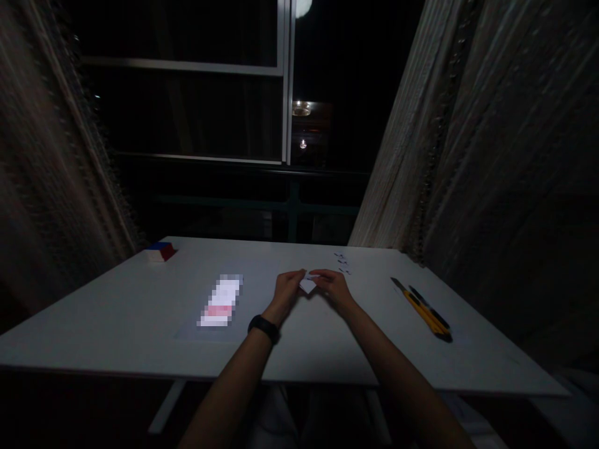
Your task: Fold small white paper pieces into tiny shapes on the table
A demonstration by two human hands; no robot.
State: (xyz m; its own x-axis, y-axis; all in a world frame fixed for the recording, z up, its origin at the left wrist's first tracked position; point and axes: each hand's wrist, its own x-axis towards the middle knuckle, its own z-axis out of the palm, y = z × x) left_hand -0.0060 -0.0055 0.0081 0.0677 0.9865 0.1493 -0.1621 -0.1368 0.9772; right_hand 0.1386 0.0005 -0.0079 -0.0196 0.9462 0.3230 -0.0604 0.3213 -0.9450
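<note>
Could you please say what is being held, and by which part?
A small piece of white paper: left hand at its left edge, right hand at its upper right.

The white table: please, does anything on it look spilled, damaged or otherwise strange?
Nothing looks spilled. Only the bright white-and-pink rectangle, on the left part of the white table, looks odd: coarse square blocks hide its details. Fine damage cannot be judged in this dim light.

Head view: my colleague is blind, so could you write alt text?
A left hand and right hand hold a small, pale paper-like piece over a white table; a pixelated bright rectangle lies left, a yellow cutter right.
</note>
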